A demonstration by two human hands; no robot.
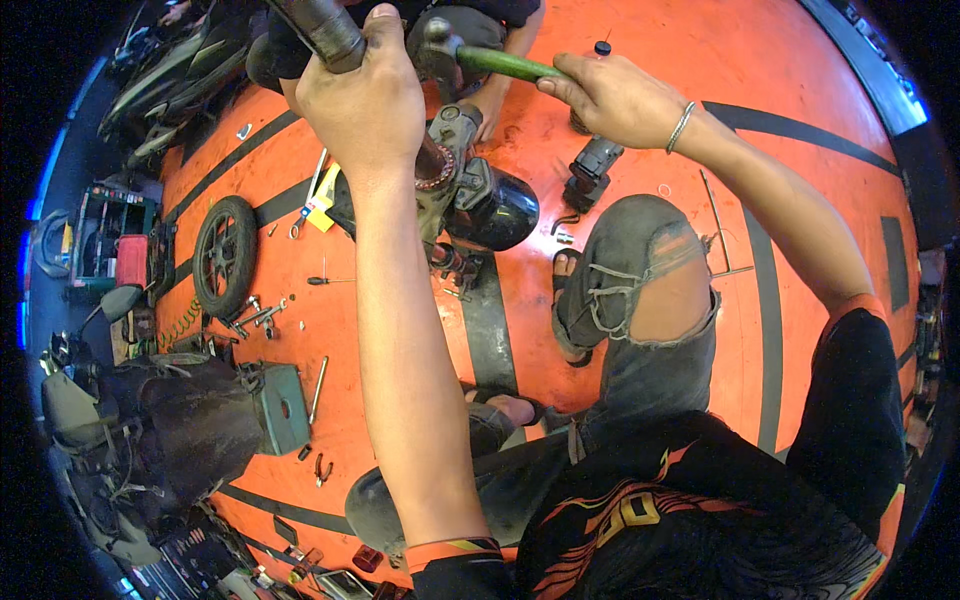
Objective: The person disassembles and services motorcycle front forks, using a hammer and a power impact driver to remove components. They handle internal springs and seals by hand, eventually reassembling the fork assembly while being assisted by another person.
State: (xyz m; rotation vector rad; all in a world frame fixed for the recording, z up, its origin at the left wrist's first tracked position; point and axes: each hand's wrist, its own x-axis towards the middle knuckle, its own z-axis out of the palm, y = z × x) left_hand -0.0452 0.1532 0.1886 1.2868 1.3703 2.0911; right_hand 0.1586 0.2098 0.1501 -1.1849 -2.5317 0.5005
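Near the floor's (pixel 820 240) left edge lay a wheel (pixel 222 256); before it, pliers (pixel 322 470). A screwdriver (pixel 318 281) lay between wheel and metal assembly (pixel 470 185). Toward the floor's right edge lay a T-bar (pixel 729 270).

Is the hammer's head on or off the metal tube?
Off. The green-handled hammer, in the right hand, shows a gap between its head and the metal tube in the left hand.

Black patterned shirt (pixel 690 520), ripped grey jeans (pixel 650 380), silver bracelet (pixel 681 127)

The left hand (pixel 365 115) is curled in a grip, forearm (pixel 415 350) outstretched; the right hand (pixel 625 100) grips too, elbow (pixel 848 285) bent.
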